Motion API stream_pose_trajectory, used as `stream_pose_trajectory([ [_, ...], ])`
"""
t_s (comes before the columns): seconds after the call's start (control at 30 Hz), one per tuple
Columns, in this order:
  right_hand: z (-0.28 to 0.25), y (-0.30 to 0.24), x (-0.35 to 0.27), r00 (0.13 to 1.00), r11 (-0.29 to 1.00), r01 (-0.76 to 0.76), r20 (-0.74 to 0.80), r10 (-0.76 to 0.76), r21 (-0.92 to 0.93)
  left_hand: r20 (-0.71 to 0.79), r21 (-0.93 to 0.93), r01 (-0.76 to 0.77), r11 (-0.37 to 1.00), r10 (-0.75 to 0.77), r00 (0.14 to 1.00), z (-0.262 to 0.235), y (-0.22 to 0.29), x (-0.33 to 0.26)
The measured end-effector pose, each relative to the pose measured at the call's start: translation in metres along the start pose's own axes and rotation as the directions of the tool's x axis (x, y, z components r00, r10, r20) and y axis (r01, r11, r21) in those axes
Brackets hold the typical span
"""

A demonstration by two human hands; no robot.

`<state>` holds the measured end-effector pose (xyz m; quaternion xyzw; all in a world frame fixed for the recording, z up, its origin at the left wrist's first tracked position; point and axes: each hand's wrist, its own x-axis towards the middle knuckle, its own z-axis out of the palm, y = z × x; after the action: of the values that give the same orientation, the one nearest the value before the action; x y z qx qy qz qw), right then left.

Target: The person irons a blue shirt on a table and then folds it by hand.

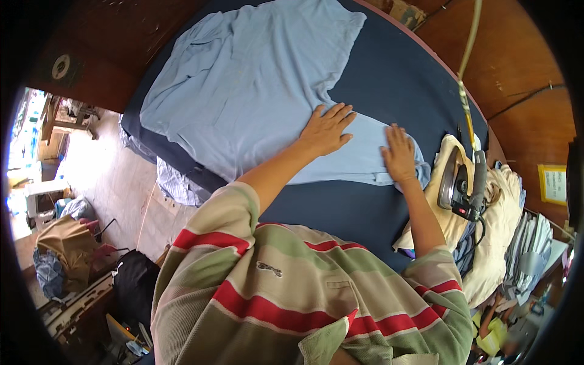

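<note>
Left hand (326,130), right hand (399,156) flat on blue shirt (243,85), seemingly its sleeve (360,152), each grip unclenched

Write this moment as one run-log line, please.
left hand: palm down on blue shirt | right hand: palm down on its sleeve | iron: untouched, at right

No legible text, yellow sign (553,184) included.

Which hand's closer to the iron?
The right hand, near the sleeve's cuff end; the left hand lies farther from the iron, nearer the garment's body.
</note>
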<state>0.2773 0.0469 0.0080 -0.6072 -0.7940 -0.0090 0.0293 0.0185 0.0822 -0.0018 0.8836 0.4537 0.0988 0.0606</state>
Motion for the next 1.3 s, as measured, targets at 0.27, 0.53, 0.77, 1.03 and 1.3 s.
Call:
stream_pose_trajectory([
  [0.27,-0.002,0.028,-0.017,0.992,0.994,-0.072,0.100,0.080,-0.081,-0.013,-0.019,0.114,0.993,-0.114,0.993,-0.001,-0.008,-0.004],
  [0.53,-0.123,0.122,-0.034,0.795,0.735,-0.511,-0.571,0.206,-0.446,-0.025,-0.037,0.118,0.992,-0.119,0.993,-0.001,-0.010,-0.007],
  [0.77,-0.139,0.190,-0.077,0.624,0.565,-0.757,0.106,0.774,0.329,0.008,-0.037,0.111,0.993,-0.111,0.994,-0.003,-0.005,-0.002],
  [1.03,-0.157,0.108,-0.017,0.910,0.864,-0.400,0.019,0.415,0.306,0.036,-0.010,0.124,0.992,-0.124,0.992,-0.007,-0.005,-0.002],
  [1.3,-0.157,0.010,0.052,0.954,0.970,-0.163,0.282,0.107,0.183,-0.026,-0.046,0.106,0.993,-0.107,0.994,-0.006,-0.007,-0.003],
])
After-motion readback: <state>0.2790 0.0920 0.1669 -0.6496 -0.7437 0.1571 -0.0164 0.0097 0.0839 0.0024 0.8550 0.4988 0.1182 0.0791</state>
